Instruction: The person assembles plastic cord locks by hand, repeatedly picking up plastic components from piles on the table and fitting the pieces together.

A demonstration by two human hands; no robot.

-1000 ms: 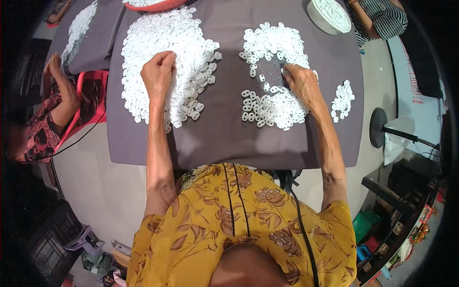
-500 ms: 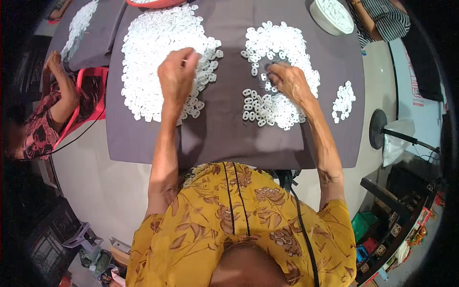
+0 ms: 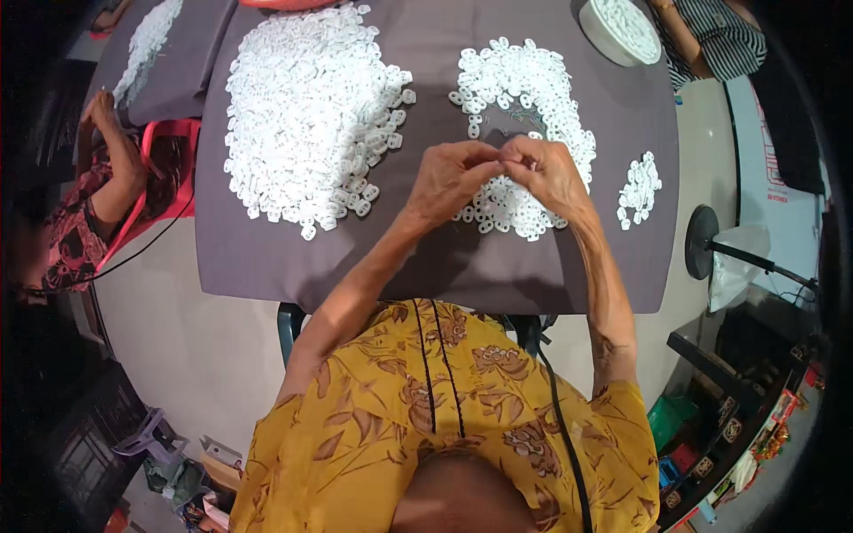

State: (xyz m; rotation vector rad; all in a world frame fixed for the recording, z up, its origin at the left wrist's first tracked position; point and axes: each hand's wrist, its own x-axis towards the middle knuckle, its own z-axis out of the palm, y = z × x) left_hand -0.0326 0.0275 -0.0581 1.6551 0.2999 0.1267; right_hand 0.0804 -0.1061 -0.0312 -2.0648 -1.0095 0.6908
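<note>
Above the near part of the right-hand pile, my left hand (image 3: pixel 447 184) and my right hand (image 3: pixel 553 178) meet fingertip to fingertip. Both are closed in a pinch, and whatever sits between the fingers is too small and covered to name. Under and beyond them lies a pile of small white plastic pieces with holes (image 3: pixel 524 67), curved round a few thin dark pins (image 3: pixel 530 116). A much bigger heap of the same white pieces (image 3: pixel 298 124) spreads to the left of my hands. My hands cover part of the right-hand pile.
A small cluster of white pieces (image 3: pixel 639 188) lies near the right edge of the grey-covered table (image 3: pixel 400 266). At the far right stands a white tub (image 3: pixel 586 35) of pieces; a red basket (image 3: pixel 289 3) is at the far edge. People sit left and far right.
My left hand has left the big heap, moving right to meet my right hand. My right hand has drawn slightly nearer to me from the dark pins.
</note>
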